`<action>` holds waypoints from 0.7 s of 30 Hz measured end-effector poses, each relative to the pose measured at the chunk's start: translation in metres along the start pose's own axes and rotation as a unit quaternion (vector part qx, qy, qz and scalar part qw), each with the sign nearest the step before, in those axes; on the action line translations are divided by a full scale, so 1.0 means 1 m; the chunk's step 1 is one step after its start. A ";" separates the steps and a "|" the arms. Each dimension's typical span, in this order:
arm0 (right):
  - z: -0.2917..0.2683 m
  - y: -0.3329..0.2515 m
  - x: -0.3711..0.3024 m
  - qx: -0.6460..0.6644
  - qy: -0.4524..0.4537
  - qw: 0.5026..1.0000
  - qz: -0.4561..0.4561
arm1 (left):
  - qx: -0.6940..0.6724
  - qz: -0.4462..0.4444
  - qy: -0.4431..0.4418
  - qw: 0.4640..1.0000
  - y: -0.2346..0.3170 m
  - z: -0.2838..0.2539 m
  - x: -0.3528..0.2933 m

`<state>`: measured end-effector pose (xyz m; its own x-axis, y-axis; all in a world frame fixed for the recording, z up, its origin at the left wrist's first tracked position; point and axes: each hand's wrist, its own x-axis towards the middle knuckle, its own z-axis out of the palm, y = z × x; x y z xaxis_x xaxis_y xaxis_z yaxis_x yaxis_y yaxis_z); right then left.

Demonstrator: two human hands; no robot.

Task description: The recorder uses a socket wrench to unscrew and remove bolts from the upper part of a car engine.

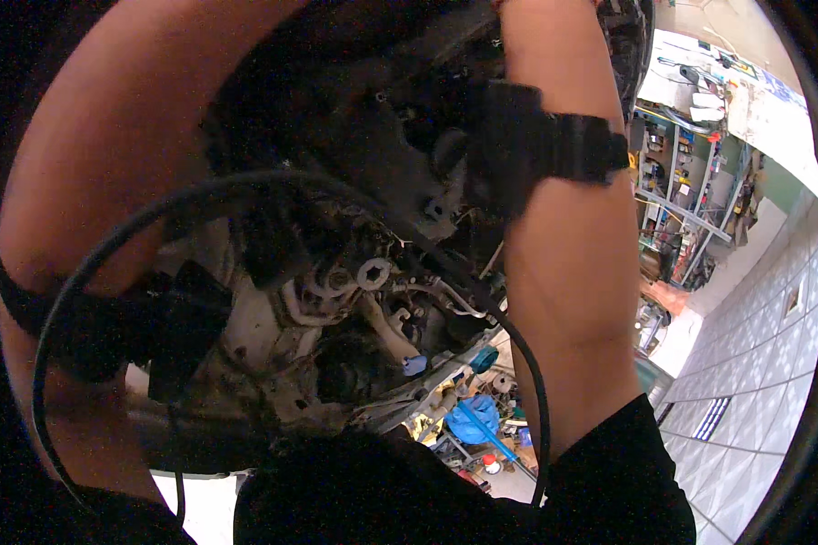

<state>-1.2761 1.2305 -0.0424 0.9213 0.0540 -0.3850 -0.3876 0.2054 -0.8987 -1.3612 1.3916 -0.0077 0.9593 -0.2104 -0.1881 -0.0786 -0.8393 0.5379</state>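
Note:
Both my forearms reach up past the top edge of the head view, so neither hand shows. The left forearm (pixel 127 136) arches along the left side, and a black strapped-on device (pixel 145 336) sits on that arm. My right forearm (pixel 573 263) runs nearly straight up, with a black strap (pixel 577 145) around it. Between the arms lies the dark, grimy machinery of a vehicle (pixel 336 136). In it I make out a round metal part with a star-shaped hole (pixel 374 273) and a pale pipe (pixel 386 331) with a light-blue end (pixel 413 365). What my hands touch is hidden.
A black cable (pixel 291 178) loops across the view, in front of the machinery. Metal shelving with parts (pixel 682 191) and a cluttered white worktop (pixel 700 91) stand at the right. Below the vehicle's edge are a blue bag (pixel 473 418) and mixed workshop items. A tiled surface (pixel 754 363) lies far right.

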 end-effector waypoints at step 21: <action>-0.033 -0.035 0.004 -0.270 -0.063 0.961 0.018 | -0.401 0.042 -0.024 0.915 0.012 0.055 0.020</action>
<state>-1.2598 1.1916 -0.0192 0.8902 0.1759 -0.4201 -0.3472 -0.3348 -0.8760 -1.3581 1.3503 -0.0503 0.9446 -0.2954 -0.1433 0.0907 -0.1848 0.9786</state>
